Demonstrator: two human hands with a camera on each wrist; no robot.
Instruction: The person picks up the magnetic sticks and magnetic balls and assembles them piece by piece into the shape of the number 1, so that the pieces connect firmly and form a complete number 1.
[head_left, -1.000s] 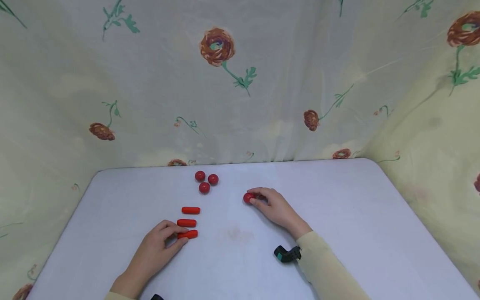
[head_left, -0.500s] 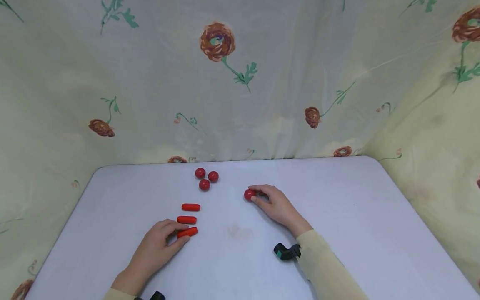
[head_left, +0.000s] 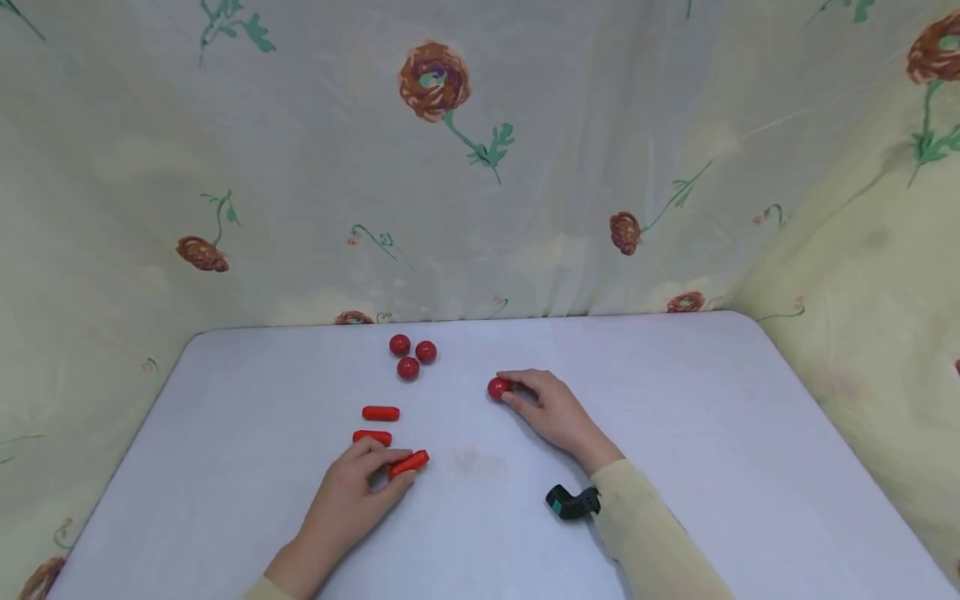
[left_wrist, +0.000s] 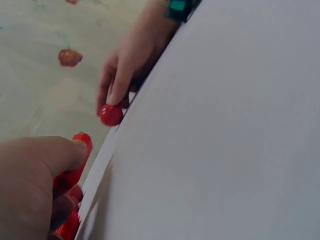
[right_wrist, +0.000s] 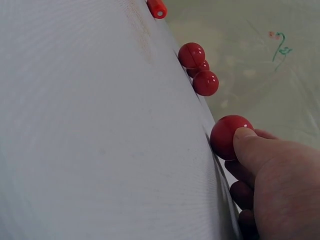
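Note:
My left hand (head_left: 352,496) pinches a short red cylinder (head_left: 409,463) between thumb and fingers, tilted up to the right. Close behind that hand lies another red cylinder (head_left: 372,437), partly covered by the fingers, and farther back a third red cylinder (head_left: 381,413). In the left wrist view the pinched cylinder (left_wrist: 82,142) shows past the thumb. With thumb and fingertips, my right hand (head_left: 551,412) holds a shiny red ball (head_left: 498,389); in the right wrist view the thumb presses on this ball (right_wrist: 227,137).
Three red balls (head_left: 408,368) sit in a cluster toward the back of the white table (head_left: 675,400). A flowered curtain (head_left: 540,167) hangs behind the table's far edge. A black device (head_left: 573,502) is worn at the right wrist.
My left hand has moved right, carrying the nearest cylinder away from the other two and tilting it more. The right hand stays at its place with the ball.

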